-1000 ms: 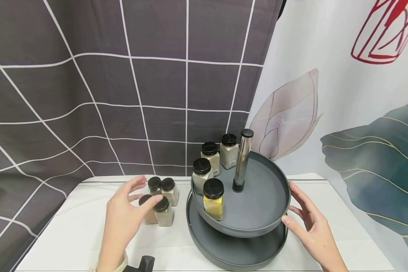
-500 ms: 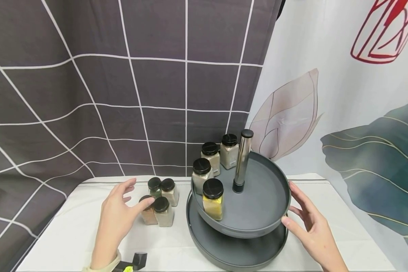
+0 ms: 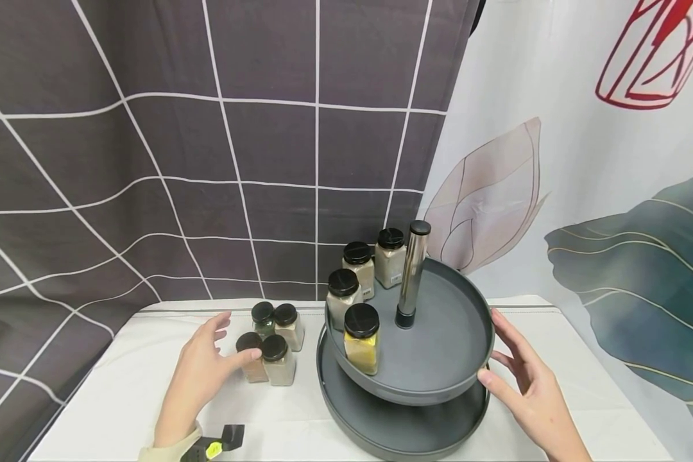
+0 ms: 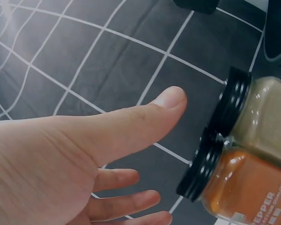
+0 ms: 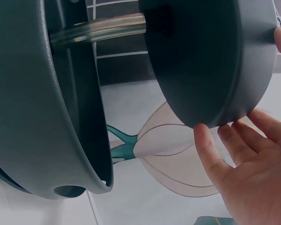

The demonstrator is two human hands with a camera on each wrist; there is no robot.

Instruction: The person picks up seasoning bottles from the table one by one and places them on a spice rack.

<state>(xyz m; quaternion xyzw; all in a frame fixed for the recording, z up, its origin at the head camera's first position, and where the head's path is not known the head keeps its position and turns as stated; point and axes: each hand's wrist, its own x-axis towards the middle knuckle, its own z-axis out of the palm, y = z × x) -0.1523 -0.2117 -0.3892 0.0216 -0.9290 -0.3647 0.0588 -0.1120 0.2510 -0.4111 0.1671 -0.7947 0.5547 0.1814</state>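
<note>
In the head view my left hand hovers by a cluster of black-lidded spice jars on the table, fingers spread and holding nothing. Its thumb is nearest the reddish-brown spice jar; from the left wrist view this orange jar has a label ending in "EPPER", with the thumb apart from it. Beside it stands a pale-powder jar. My right hand touches the outer rim of the upper grey tray with its fingertips and thumb; the right wrist view shows the fingertips against the tray's wall.
Along the upper tray's left side stand a yellow-filled jar and several pale-powder jars. A metal post rises from its middle. The wider lower tray sits beneath on the white table. A dark gridded backdrop hangs behind.
My left hand has drawn back to the left and slightly down, away from the jars, uncovering the reddish-brown jar's lid. The right hand and the trays look unchanged.
</note>
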